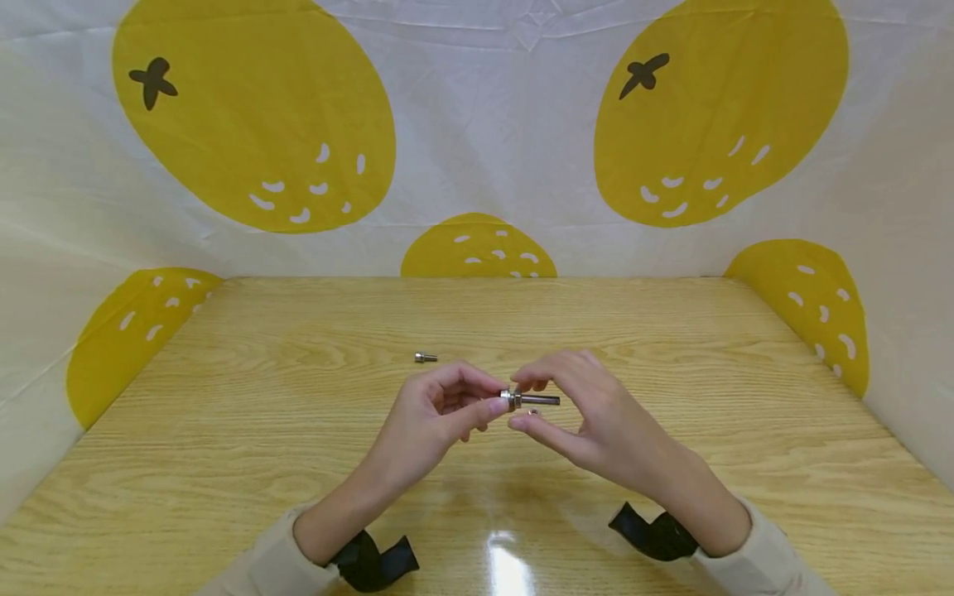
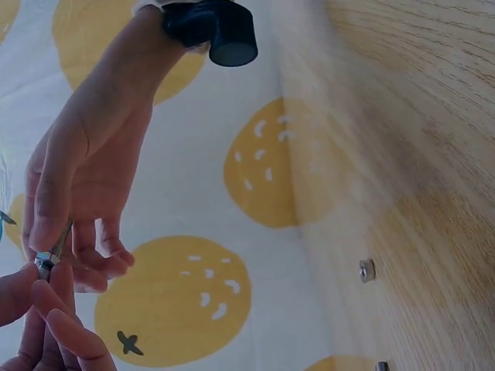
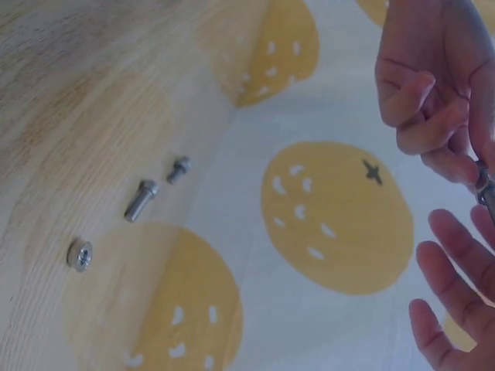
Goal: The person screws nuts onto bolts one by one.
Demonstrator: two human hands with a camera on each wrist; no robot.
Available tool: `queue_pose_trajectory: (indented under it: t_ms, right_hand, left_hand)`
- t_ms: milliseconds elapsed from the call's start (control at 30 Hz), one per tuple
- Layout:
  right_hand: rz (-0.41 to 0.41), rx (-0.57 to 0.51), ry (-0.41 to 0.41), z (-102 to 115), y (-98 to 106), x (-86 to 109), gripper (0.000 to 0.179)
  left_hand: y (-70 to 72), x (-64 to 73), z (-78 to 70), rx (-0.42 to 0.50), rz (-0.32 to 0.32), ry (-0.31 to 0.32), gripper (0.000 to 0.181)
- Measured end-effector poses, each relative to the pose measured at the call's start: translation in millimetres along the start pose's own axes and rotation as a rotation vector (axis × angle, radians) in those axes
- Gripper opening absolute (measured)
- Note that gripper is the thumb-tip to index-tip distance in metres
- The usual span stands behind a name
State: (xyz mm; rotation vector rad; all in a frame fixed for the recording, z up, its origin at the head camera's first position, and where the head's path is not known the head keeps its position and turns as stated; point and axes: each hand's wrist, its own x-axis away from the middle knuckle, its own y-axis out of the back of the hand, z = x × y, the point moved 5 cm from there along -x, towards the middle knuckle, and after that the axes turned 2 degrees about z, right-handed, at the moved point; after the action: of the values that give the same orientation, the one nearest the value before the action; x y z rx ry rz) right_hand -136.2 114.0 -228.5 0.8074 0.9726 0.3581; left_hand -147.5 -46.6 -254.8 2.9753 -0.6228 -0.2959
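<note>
In the head view my left hand pinches the head end of a metal bolt between thumb and fingers. The bolt lies level, its shaft pointing right, with a hex nut close to its head. My right hand stands around the nut, thumb and index finger apart on either side. In the left wrist view the threaded shaft points up toward the right hand. The left hand's fingers are curled at the bolt in the right wrist view, while the right hand's fingers are spread.
On the wooden table, a small bolt lies beyond the left hand. A round nut-like piece and a larger bolt also lie there. White cloth with yellow fruit prints encloses the back and sides.
</note>
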Motion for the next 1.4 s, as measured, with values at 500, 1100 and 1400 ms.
queue_pose_trajectory:
  t_ms: [500, 1100, 1400]
  right_hand:
    - [-0.018, 0.003, 0.069, 2.1, -3.8, 0.2, 0.010]
    - [0.016, -0.017, 0.033, 0.5, -4.6, -0.3, 0.009]
    - [-0.053, -0.039, 0.068, 4.1, 0.3, -1.6, 0.016]
  left_hand:
    - [1.4, 0.9, -2.0, -0.023, -0.008, -0.040, 0.018]
    - [0.7, 3.0, -6.4, -0.134, -0.031, -0.067, 0.015]
    - [1.6, 1.3, -4.9, -0.113, -0.024, -0.071, 0.014]
